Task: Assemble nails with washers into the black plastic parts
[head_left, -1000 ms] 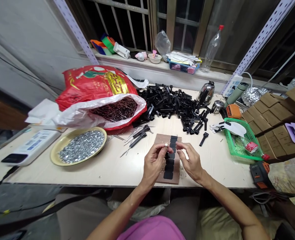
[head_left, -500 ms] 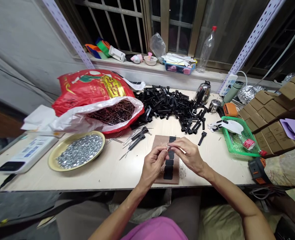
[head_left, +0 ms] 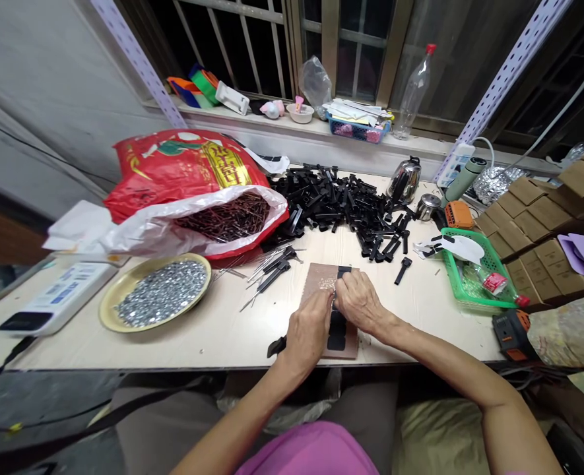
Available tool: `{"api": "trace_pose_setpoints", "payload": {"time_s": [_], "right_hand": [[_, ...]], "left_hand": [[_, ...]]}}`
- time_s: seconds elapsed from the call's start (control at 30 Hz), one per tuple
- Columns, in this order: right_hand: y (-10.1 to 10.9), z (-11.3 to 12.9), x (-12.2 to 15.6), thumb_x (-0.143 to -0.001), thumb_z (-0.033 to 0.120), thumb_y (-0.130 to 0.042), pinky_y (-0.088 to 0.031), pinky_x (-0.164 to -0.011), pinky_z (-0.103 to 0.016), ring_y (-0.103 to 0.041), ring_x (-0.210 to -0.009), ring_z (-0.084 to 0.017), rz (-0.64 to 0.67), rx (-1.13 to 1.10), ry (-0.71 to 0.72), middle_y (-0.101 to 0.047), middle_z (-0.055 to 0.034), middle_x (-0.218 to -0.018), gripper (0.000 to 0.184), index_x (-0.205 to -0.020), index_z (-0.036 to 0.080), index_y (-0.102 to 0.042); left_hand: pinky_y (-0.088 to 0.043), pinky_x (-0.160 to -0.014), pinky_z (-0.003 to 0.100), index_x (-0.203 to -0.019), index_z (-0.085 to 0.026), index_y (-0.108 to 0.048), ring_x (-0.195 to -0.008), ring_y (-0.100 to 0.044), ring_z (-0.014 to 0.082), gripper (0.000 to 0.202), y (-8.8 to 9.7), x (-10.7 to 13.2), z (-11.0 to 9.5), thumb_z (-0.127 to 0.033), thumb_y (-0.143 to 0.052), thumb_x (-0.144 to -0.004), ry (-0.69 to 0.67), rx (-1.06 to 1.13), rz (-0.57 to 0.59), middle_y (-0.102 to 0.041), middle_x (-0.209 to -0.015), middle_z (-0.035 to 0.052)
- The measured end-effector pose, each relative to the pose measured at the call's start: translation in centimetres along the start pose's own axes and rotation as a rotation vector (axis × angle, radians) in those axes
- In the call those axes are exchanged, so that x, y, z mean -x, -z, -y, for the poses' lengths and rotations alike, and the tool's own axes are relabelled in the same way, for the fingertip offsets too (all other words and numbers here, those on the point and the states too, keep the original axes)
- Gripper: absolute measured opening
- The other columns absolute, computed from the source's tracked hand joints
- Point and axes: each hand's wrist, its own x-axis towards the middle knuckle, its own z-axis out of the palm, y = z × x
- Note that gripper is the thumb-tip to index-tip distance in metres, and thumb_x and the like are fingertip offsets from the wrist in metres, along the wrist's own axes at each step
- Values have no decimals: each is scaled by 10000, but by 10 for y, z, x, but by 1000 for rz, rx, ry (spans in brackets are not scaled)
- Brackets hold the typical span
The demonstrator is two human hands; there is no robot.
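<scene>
My left hand (head_left: 309, 330) is closed, knuckles up, over the brown cardboard (head_left: 316, 277). From under its heel sticks out the end of a black plastic piece (head_left: 276, 346), which looks gripped in the palm. My right hand (head_left: 358, 300) is also closed, its fingertips meeting those of the left; what they pinch is hidden. On the cardboard are black pads (head_left: 337, 336) in a row and a small patch of tiny clear bits (head_left: 327, 284). Left of the hands lie several thin metal rods with black handles (head_left: 274, 274).
A yellow dish of small metal pieces (head_left: 104, 307) and a red bag of brown rods (head_left: 187, 165) stand left. Behind is a heap of black plastic parts (head_left: 331, 198). To the right are a green basket (head_left: 453, 270), a steel pot (head_left: 404, 179) and cardboard boxes (head_left: 534, 227).
Both hands have turned knuckles up and drawn close together over the cardboard. The black piece's end now shows beside my left wrist. The view has shifted slightly.
</scene>
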Motion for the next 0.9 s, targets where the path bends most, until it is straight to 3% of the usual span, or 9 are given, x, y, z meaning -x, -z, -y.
{"api": "trace_pose_setpoints", "payload": {"time_s": [0.1, 0.2, 0.3, 0.37, 0.43, 0.53, 0.63, 0.7, 0.9], "right_hand": [[-11, -4, -2, -809, 84, -424, -307, -599, -319, -389, -652, -197, 10, -51, 51, -469, -44, -650, 190, -678, 185, -518], [-15, -6, -4, -799, 104, -428, -344, -606, -309, -407, -651, -189, 38, -143, 98, -492, -48, -662, 163, -694, 174, -530], [-12, -5, -7, -840, 154, -414, -392, -628, -305, -445, -665, -181, 125, -327, 81, -524, -53, -693, 170, -719, 171, -533], [-7, -4, -12, -887, 198, -386, -428, -652, -303, -480, -679, -169, 194, -531, -10, -550, -53, -729, 202, -762, 166, -541], [-3, -4, -18, -934, 253, -353, -460, -657, -286, -517, -673, -142, 275, -818, -178, -577, -41, -764, 242, -839, 163, -556], [-3, -7, -28, -962, 342, -332, -482, -601, -243, -548, -611, -97, 400, -1254, -492, -608, -23, -784, 314, -900, 161, -580], [-6, -7, -33, -948, 379, -372, -496, -591, -231, -566, -602, -83, 448, -1447, -678, -630, -38, -810, 332, -901, 143, -601], [-6, -1, -32, -928, 385, -425, -512, -619, -243, -596, -654, -98, 403, -1422, -683, -645, -44, -834, 295, -936, 148, -601], [9, 30, -21, -948, 316, -425, -540, -728, -303, -647, -856, -162, 87, -1038, -462, -659, -62, -927, 203, -999, 192, -577]], "left_hand": [[-474, -654, 272, -784, -222, -613, -678, -633, 189, 148, 5, -4, 3, -259, -490, -858, 24, 43, 33, -646, -717, 41], [-448, -580, 256, -715, -211, -598, -586, -583, 159, 145, 16, -14, 4, -305, -552, -814, 148, 206, 135, -609, -649, 20], [-295, -400, 209, -657, -196, -541, -385, -377, 81, 281, 30, -25, 5, -451, -615, -748, 443, 491, 395, -471, -506, -47], [-173, -359, 185, -688, -192, -515, -340, -241, 41, 374, 36, -29, 8, -536, -662, -673, 648, 650, 494, -411, -482, -88], [-136, -363, 174, -709, -187, -506, -345, -215, 26, 438, 40, -29, 10, -565, -704, -607, 719, 721, 436, -410, -486, -100], [-188, -379, 178, -701, -166, -547, -394, -319, 42, 431, 40, -26, 14, -549, -716, -601, 600, 684, 228, -451, -502, -76], [-255, -401, 187, -717, -152, -589, -439, -393, 58, 396, 41, -23, 15, -522, -703, -635, 526, 646, 116, -496, -527, -55], [-295, -412, 187, -735, -150, -590, -440, -415, 59, 400, 43, -24, 14, -519, -706, -634, 555, 692, 77, -525, -537, -50], [-398, -446, 201, -775, -151, -560, -436, -468, 62, 475, 52, -32, 11, -531, -750, -564, 642, 928, -57, -579, -574, -37]]}}
